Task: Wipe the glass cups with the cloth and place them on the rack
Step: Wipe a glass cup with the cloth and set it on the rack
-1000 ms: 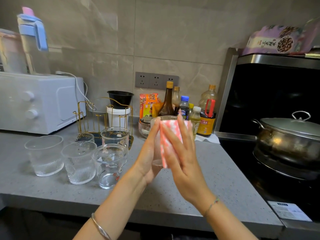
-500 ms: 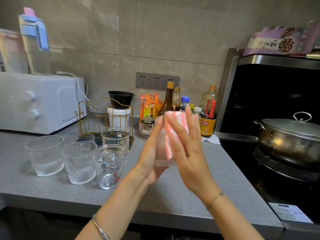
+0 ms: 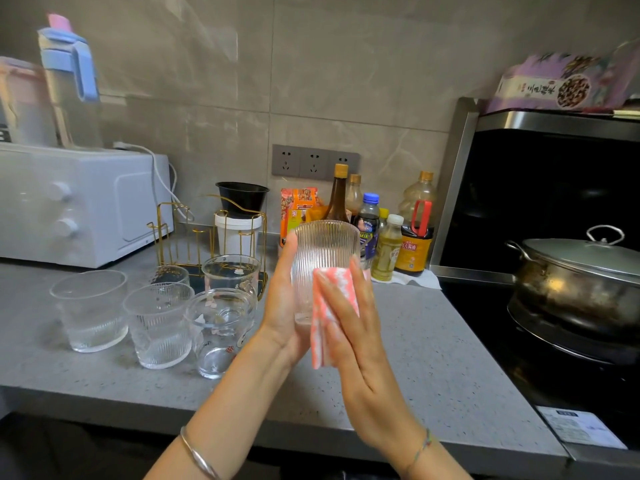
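While left hand (image 3: pixel 282 317) grips cup (image 3: pixel 323 247) | right hand (image 3: pixel 356 327) flat on cloth (image 3: pixel 334 282) | counter edge (image 3: pixel 311 419) below

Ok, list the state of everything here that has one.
ribbed glass: upright, off the counter, gripped by the left hand.
cloth: pressed against the glass's lower side by the right hand.
five other glasses: upright on the counter by the rack.
rack: no glass seen hung on it.
pot: lid on.
microwave: door shut.
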